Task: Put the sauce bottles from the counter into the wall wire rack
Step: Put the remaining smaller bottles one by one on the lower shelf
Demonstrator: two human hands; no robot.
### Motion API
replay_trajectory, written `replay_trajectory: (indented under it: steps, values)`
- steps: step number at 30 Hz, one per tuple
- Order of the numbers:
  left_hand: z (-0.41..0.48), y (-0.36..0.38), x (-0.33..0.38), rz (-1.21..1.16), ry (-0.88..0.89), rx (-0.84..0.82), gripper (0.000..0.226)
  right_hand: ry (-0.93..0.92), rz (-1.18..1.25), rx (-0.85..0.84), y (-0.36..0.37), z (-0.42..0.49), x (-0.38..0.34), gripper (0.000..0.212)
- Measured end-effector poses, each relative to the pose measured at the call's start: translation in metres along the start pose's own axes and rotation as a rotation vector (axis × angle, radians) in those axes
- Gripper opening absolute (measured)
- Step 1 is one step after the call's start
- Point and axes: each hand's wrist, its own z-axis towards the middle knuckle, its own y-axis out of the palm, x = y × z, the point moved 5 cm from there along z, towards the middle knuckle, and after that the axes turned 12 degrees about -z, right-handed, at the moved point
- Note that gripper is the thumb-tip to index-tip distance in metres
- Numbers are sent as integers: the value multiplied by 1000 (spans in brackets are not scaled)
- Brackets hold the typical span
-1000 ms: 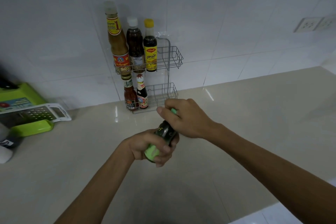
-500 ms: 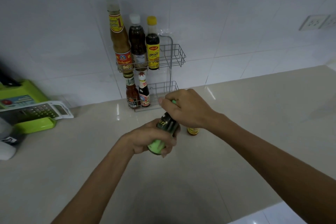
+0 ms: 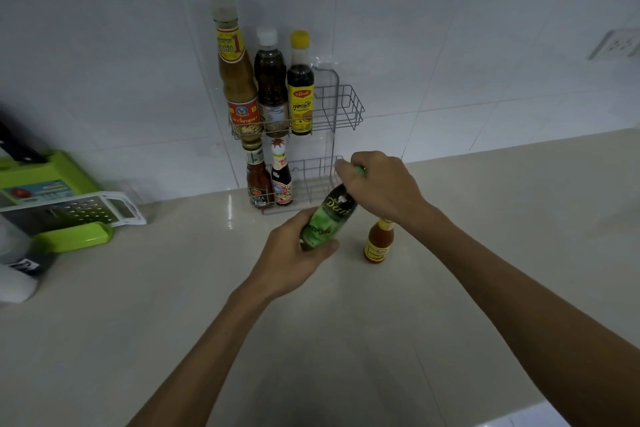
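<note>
Both hands hold a dark bottle with a green label point(image 3: 329, 220), tilted, just in front of the wire rack point(image 3: 343, 107) on the white tiled wall. My left hand point(image 3: 294, 253) grips its base. My right hand point(image 3: 381, 187) is closed over its green cap and neck. The rack's upper shelf carries three tall bottles at its left point(image 3: 239, 80); its right part is bare. Two small bottles point(image 3: 270, 177) stand at the left of the lower shelf. A small orange sauce bottle point(image 3: 379, 243) stands on the counter point(image 3: 450, 288), under my right wrist.
A green box point(image 3: 41, 180) with a white grater point(image 3: 69, 210) lying across it sits at the left of the counter. A white and dark object point(image 3: 17, 270) is at the left edge. A wall socket point(image 3: 616, 43) is at the upper right.
Both hands have carried the green-label bottle up and forward toward the rack's lower shelf. The small orange bottle on the counter, hidden before, now shows fully beside my right wrist.
</note>
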Motion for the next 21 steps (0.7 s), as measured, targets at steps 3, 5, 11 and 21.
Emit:
replay_trajectory:
  steps: [3, 5, 11, 21]
  values:
    - [8, -9, -11, -39, -10, 87, 56, -3, 234, -68, 14, 3, -2, 53]
    - [15, -14, -17, -108, -28, 163, 60, -38, 315, -160, 27, 3, -7, 51]
    - [41, -21, -32, 8, 9, 234, 66, -113, 252, -378, 58, 19, -10, 26]
    - [112, -65, -89, 302, -39, 284, 43, 30, 297, -105, 117, 101, 16, 38]
